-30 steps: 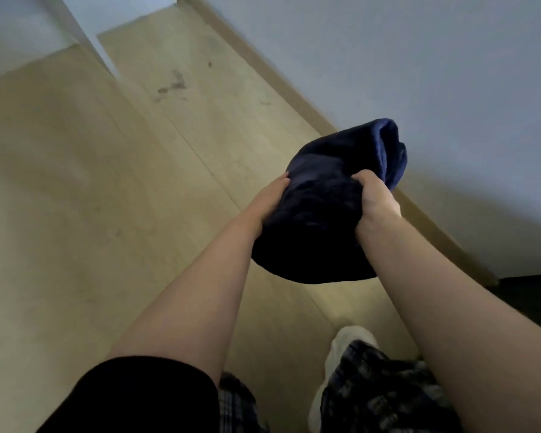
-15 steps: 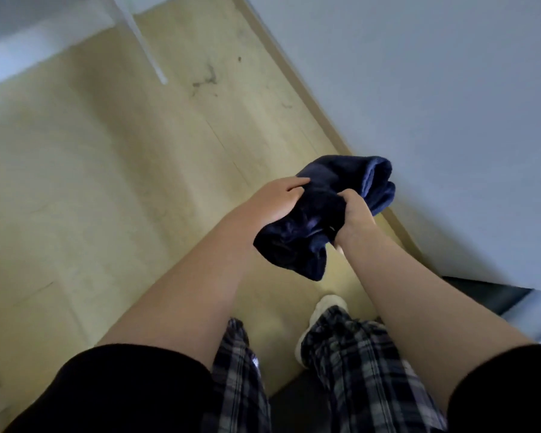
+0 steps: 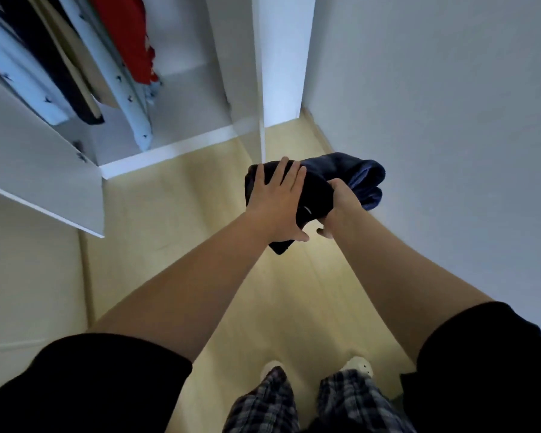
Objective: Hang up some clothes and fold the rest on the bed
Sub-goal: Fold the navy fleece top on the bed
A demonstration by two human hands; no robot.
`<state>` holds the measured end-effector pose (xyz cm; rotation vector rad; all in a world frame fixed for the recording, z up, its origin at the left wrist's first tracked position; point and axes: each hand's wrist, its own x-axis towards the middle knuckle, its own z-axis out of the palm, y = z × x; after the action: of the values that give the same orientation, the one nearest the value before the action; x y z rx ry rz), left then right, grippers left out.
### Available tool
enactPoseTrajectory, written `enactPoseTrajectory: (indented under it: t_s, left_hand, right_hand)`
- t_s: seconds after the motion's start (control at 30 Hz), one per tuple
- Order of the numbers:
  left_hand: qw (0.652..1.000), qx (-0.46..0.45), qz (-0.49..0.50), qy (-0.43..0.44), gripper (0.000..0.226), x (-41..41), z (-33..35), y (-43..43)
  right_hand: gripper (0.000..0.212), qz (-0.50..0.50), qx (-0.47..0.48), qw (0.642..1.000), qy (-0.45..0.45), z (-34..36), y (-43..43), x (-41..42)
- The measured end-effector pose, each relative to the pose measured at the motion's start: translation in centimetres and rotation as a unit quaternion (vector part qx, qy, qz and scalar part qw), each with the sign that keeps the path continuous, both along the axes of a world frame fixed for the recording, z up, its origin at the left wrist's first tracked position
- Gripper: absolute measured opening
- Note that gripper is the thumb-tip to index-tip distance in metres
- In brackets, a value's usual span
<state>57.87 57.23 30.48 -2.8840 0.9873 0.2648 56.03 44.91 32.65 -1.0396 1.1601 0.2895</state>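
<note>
1. One plain grey wall [image 3: 434, 89], filling the right side from top to bottom.
2. Pale wooden plank floor [image 3: 175, 214], stretching between that wall and a cupboard.
3. White wardrobe [image 3: 181, 98] at upper left, its flat white door [image 3: 41, 170] swung open toward the viewer.
4. Inside it, a hanging row of clothes: a red garment [image 3: 128, 35], light blue patterned shirts [image 3: 138, 123], with beige and dark pieces among them.
5. Two bare forearms [image 3: 200, 292] reaching forward out of black short sleeves [image 3: 91, 385].
6. Dark plaid trousers [image 3: 350, 401] at the bottom edge, white shoes [image 3: 358, 367] just beyond them on the floor.
7. Dark navy bundle of soft folded cloth [image 3: 363, 176], held in the air above the floor, to the right of the wardrobe and near the wall.
8. Left hand [image 3: 278, 201] laid flat on top of the bundle, fingers straight and fanned apart, thumb tucked under the near edge.
9. Right hand [image 3: 341, 201] curled tightly round the bundle's right side, clutching the cloth.
</note>
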Motion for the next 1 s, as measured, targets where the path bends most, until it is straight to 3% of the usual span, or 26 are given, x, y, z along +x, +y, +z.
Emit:
enactPoseTrajectory:
  t_s: [0.1,0.2,0.3,0.43,0.67,0.8,0.93,1.0]
  left_hand:
    - [0.997,-0.006,0.050,-0.058,0.121,1.6,3.0,3.6]
    - [0.989,-0.032,0.103,-0.104,0.109,3.3,5.0,6.7]
    - [0.979,-0.024,0.144,-0.142,0.104,5.7,6.6,9.1]
    - [0.973,-0.040,0.136,-0.183,0.084,10.4,9.4,12.6]
    - [0.957,-0.004,0.154,-0.244,0.076,21.2,17.9,17.0]
    - [0.943,0.014,0.165,-0.288,0.043,27.3,23.7,18.3]
    - [0.932,-0.001,0.192,-0.309,0.036,31.7,28.2,19.6]
    - [0.926,-0.019,0.218,-0.308,0.033,33.5,30.4,20.6]
  right_hand:
    - [0.035,0.035,0.007,0.998,-0.046,3.5,3.5,2.5]
    - [0.047,0.016,0.047,0.998,-0.033,6.6,6.8,5.1]
    - [0.048,0.029,0.079,0.994,-0.063,8.7,9.3,7.6]
    - [0.045,0.154,0.054,0.982,-0.098,11.0,11.7,11.5]
    - [0.032,0.223,0.068,0.960,-0.158,17.2,15.7,22.9]
    - [0.030,0.271,0.067,0.937,-0.212,20.8,17.0,29.4]
    - [0.040,0.335,0.035,0.905,-0.261,24.4,18.1,34.8]
    - [0.049,0.385,-0.026,0.877,-0.288,26.6,18.6,37.0]
